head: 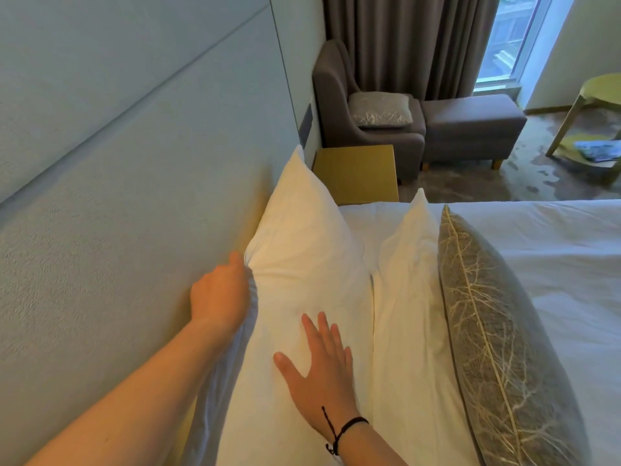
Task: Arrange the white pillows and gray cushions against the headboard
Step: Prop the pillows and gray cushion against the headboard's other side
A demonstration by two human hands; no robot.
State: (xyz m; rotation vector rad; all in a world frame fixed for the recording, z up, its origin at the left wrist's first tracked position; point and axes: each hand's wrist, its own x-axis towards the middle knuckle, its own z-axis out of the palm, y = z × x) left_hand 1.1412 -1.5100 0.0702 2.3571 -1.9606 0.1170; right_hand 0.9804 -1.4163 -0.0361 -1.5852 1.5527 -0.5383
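Note:
A large white pillow [302, 237] stands upright against the pale padded headboard [117, 196]. My left hand [220, 294] grips its back edge, between pillow and headboard. My right hand [319, 361] lies flat and spread on the pillow's front face. A second white pillow [408, 297] leans right behind it toward the bed. A gray cushion with a pale branch pattern [487, 314] leans on that second pillow. Another gray cushion [381, 109] lies on the armchair seat across the room.
White bed sheet [554, 250] spreads to the right. A yellow bedside table [356, 169] stands past the bed's end. A gray armchair [336, 95] and ottoman [470, 126] sit by the curtain. A yellow-green round table [601, 95] is at far right.

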